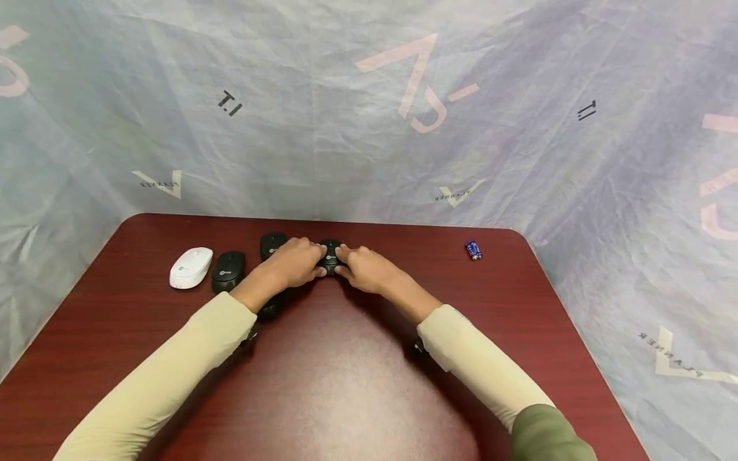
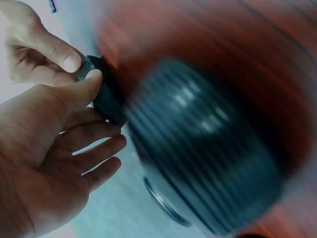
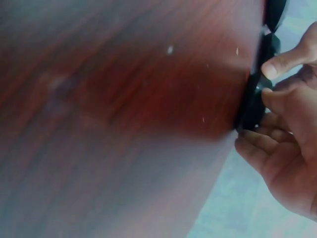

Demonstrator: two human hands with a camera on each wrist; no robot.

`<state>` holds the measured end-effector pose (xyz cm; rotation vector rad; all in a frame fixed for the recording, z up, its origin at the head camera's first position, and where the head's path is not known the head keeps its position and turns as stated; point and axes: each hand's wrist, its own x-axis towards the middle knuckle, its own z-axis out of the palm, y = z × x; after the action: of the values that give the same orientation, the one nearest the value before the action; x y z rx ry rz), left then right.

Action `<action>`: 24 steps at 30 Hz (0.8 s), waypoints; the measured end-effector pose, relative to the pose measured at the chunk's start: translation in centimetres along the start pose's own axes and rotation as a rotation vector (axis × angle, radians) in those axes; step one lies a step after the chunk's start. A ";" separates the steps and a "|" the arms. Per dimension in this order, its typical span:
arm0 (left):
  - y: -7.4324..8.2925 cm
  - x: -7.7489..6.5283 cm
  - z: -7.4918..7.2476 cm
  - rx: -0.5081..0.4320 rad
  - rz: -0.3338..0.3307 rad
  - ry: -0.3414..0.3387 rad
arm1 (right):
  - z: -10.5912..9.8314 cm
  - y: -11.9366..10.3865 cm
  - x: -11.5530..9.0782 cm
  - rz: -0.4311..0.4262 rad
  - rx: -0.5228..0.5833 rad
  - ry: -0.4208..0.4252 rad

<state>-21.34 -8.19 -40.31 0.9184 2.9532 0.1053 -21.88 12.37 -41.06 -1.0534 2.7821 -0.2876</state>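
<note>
A black computer mouse (image 1: 330, 257) lies near the table's back edge, between my two hands. My left hand (image 1: 296, 262) grips its left side with thumb and fingertips. From the right, my right hand (image 1: 369, 269) holds the same mouse, thumb at the near end. In the left wrist view the left hand's thumb (image 2: 86, 91) presses the mouse's ridged end, its outer fingers spread. The right wrist view shows the right hand (image 3: 292, 148) with its thumb and fingertips on the mouse (image 3: 253, 106). The hands cover much of its sides.
Left of the hands lie a white mouse (image 1: 191, 267), a black mouse (image 1: 228, 270) and another black one (image 1: 272, 243). A further black object (image 1: 270, 310) is partly hidden under the left forearm. A small blue item (image 1: 473, 250) sits at the right; a printed cloth (image 1: 323, 153) hangs behind.
</note>
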 end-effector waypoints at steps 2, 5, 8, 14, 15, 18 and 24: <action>0.8 0.2 -0.1 -0.006 0.007 -0.006 | -0.2 0.3 -0.8 -0.006 -0.035 -0.003; 2.2 0.7 -0.2 -0.012 0.024 -0.014 | -0.5 0.8 -2.1 -0.007 -0.071 0.009; 3.3 1.2 -0.2 -0.030 0.027 -0.021 | -0.8 1.3 -3.4 -0.014 -0.104 0.041; 4.7 2.1 0.3 -0.073 0.056 0.005 | -0.9 1.7 -5.6 -0.038 -0.181 0.109; 4.8 2.3 0.4 -0.076 0.068 0.015 | -0.8 1.7 -6.0 -0.038 -0.187 0.120; 5.4 2.5 0.7 -0.081 0.104 0.039 | -0.7 1.9 -6.8 -0.026 -0.188 0.139; 6.5 1.9 1.1 -0.061 0.127 0.018 | -0.4 2.0 -8.4 -0.018 -0.182 0.135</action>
<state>-19.16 -1.68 -40.95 1.1016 2.8880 0.2078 -17.00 19.47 -40.45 -1.1384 2.9670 -0.1127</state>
